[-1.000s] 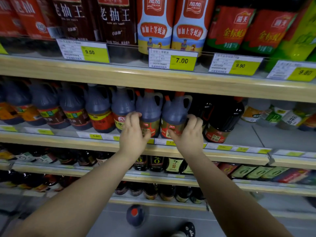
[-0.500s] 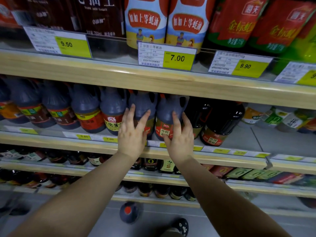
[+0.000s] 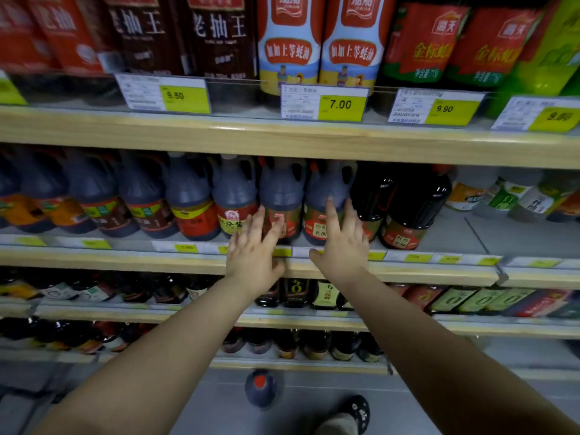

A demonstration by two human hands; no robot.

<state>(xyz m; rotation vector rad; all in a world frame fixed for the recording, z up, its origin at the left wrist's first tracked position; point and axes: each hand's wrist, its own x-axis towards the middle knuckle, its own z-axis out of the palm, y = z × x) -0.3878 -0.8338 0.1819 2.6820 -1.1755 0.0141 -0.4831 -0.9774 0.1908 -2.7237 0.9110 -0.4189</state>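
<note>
Left hand point(image 3: 253, 251) lays spread fingers on one upright jug point(image 3: 282, 193), right hand point(image 3: 343, 246) on its neighbour point(image 3: 323, 183), seemingly touching, just behind the shelf's point(image 3: 125, 262) front edge.

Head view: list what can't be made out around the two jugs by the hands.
Head view, all:
Label of the left dark plastic jug: partly behind the left hand.
Label of the right dark plastic jug: partly behind the right hand.
Both tops: partly hidden by the pale wooden shelf edge above.
Small yellow price tags: blurred.
</note>
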